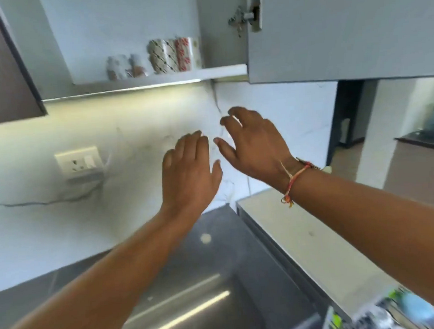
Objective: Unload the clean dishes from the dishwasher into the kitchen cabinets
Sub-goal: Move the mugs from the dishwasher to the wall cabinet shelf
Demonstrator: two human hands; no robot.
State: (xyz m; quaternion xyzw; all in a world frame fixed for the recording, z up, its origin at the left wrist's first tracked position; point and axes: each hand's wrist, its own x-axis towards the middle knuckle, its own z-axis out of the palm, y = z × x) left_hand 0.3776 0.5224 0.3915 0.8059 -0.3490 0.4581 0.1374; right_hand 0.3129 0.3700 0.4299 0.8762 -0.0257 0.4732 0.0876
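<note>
No readable text, label, brand or number shows anywhere; the patterned mugs [175,54] bear only motifs.

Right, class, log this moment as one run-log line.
left hand: open, empty | right hand: open, empty | patterned ceramic mugs: on grey cabinet shelf

Below the cabinet shelf [158,78], the left grip [188,171] and right grip [253,146] are hovering with fingers loosely spread, holding nothing. Patterned mugs [175,54] are standing on that shelf, the dark desk [230,253] lying beneath.
</note>
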